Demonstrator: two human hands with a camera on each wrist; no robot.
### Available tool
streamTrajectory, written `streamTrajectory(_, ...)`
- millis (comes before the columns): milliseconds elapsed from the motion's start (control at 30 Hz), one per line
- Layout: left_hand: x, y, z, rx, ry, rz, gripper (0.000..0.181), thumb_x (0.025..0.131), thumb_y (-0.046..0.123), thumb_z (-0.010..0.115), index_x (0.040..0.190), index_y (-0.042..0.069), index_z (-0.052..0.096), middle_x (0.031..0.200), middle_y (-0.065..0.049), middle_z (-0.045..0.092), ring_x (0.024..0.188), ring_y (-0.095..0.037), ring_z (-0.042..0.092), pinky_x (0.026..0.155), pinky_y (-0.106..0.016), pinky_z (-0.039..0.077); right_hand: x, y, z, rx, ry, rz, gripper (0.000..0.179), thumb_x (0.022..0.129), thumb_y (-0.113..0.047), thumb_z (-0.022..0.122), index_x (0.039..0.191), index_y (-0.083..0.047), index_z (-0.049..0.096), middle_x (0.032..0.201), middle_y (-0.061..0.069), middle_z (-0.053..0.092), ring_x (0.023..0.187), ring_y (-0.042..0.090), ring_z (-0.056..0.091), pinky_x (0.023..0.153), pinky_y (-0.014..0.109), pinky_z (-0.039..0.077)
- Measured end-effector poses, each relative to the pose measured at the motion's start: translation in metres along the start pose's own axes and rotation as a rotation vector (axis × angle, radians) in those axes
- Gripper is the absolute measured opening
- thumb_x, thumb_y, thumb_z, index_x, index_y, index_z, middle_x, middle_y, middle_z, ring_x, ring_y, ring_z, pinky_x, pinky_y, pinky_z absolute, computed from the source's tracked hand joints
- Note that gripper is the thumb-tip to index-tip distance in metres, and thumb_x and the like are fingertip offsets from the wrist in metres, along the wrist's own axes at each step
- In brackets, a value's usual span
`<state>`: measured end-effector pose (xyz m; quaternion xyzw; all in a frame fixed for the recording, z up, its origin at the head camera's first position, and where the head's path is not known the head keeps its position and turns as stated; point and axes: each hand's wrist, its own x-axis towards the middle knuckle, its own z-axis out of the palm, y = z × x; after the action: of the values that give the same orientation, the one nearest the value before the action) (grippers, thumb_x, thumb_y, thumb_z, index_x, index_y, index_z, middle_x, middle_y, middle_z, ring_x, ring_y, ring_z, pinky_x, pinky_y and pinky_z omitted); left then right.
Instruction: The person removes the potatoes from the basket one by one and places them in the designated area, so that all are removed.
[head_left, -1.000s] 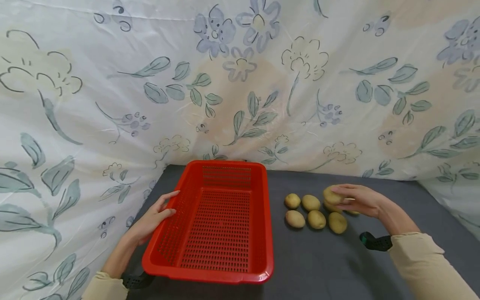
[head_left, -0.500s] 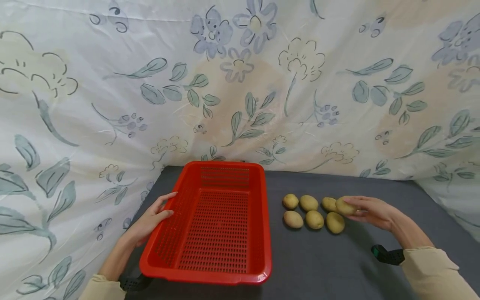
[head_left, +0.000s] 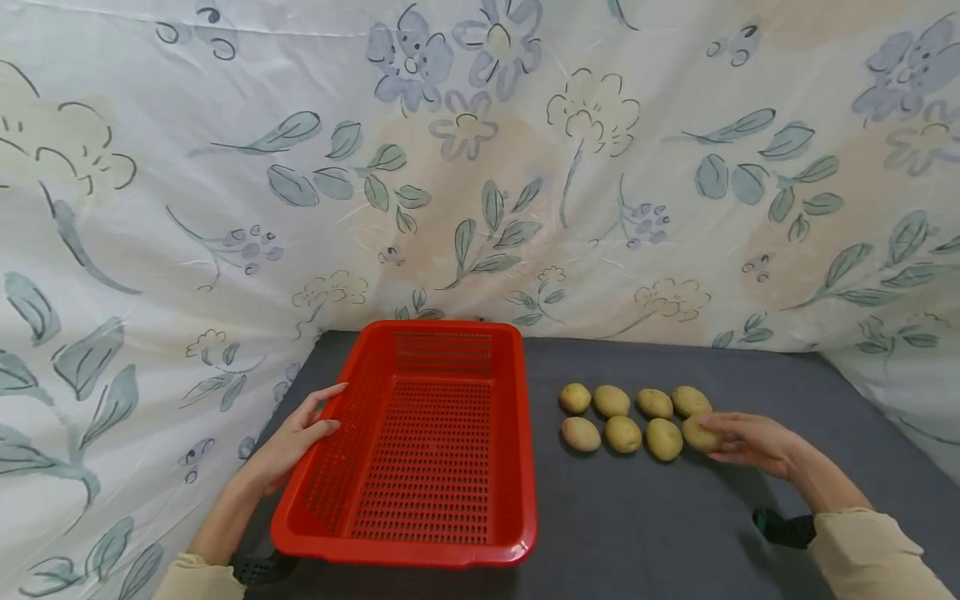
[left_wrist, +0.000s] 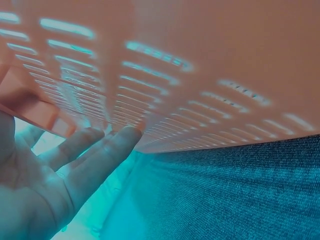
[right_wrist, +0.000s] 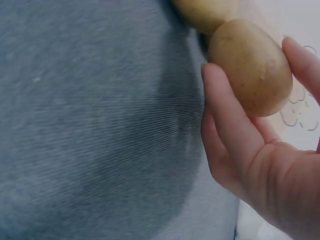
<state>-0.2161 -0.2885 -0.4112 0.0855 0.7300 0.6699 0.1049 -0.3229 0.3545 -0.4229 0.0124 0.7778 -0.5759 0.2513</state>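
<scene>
My right hand [head_left: 765, 450] pinches a potato [head_left: 701, 433] at the right end of the front row of potatoes. In the right wrist view the held potato [right_wrist: 250, 67] sits between thumb and fingers, close against another potato [right_wrist: 207, 12]. Several more potatoes [head_left: 622, 434] form two short rows to the left and behind. At the left side of a red perforated plastic basket [head_left: 528, 467] rests my left hand [head_left: 288, 442]. Its fairly straight fingers [left_wrist: 107, 160] touch the basket's slotted outer wall [left_wrist: 200, 55] in the left wrist view, and nothing is in its palm.
A dark grey cloth [head_left: 637, 533] covers the table. The floral curtain [head_left: 480, 167] hangs along the back and left. Each wrist carries a black strap mount [head_left: 783, 529] near the beige sleeve [head_left: 870, 554].
My right hand has carried the potato right and towards me, down to the end of the front row. The left hand stays at the basket. The head view has shifted slightly.
</scene>
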Motion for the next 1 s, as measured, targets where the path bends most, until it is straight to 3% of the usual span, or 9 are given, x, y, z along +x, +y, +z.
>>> streamTrajectory(267,-0.0024,0.0009,0.0009,0.017,0.010,-0.011,0.061,0.102,0.018,0.047,0.151,0.014,0.010,0.132,-0.032,0.034,0.100,-0.036,0.061,0.075,-0.049,0.053,-0.0041,0.0030,0.0061,-0.061,0.048,0.026,0.066,0.096,-0.026,0.059,0.136,0.018,0.031,0.127,0.031,0.037,0.096,0.018,0.058,0.087,0.041,0.050)
streamTrajectory(467,-0.0024,0.0013,0.0015,0.023,0.005,0.004,0.061,0.102,0.018,0.046,0.151,0.013,0.011,0.130,-0.032,0.034,0.099,-0.035,0.061,0.075,-0.048,0.054,-0.0060,-0.0014,0.0103,-0.123,0.076,0.045,0.078,0.094,-0.029,0.061,0.137,0.021,0.020,0.133,0.041,0.028,0.108,0.034,0.054,0.086,0.042,0.050)
streamTrajectory(633,-0.0013,0.0004,0.0020,0.025,0.005,0.004,0.061,0.102,0.017,0.047,0.151,0.013,0.011,0.131,-0.032,0.035,0.100,-0.034,0.061,0.075,-0.048,0.054,-0.0070,-0.0028,0.0099,-0.139,0.104,0.050,0.077,0.093,-0.029,0.063,0.136,0.021,0.024,0.130,0.039,0.030,0.111,0.040,0.050,0.084,0.042,0.051)
streamTrajectory(800,-0.0003,0.0001,0.0024,0.022,0.012,-0.004,0.061,0.101,0.017,0.047,0.151,0.013,0.011,0.131,-0.031,0.035,0.100,-0.034,0.061,0.075,-0.048,0.054,-0.0086,-0.0021,0.0083,-0.129,0.100,0.046,0.077,0.094,-0.031,0.061,0.138,0.020,0.024,0.135,0.041,0.022,0.121,0.051,0.036,0.086,0.042,0.050)
streamTrajectory(900,-0.0004,0.0006,0.0025,0.020,0.018,-0.006,0.061,0.101,0.017,0.047,0.151,0.013,0.011,0.132,-0.031,0.035,0.100,-0.034,0.061,0.075,-0.048,0.054,-0.0093,-0.0009,0.0076,-0.125,0.087,0.040,0.078,0.095,-0.032,0.060,0.138,0.020,0.021,0.137,0.042,0.019,0.124,0.052,0.033,0.087,0.042,0.050)
streamTrajectory(1000,-0.0011,0.0009,0.0025,0.024,0.017,-0.005,0.061,0.101,0.017,0.047,0.151,0.013,0.011,0.132,-0.032,0.035,0.100,-0.035,0.061,0.075,-0.048,0.053,-0.0099,0.0008,0.0070,-0.129,0.075,0.024,0.079,0.095,-0.031,0.059,0.139,0.021,0.019,0.137,0.042,0.020,0.117,0.045,0.044,0.087,0.041,0.050)
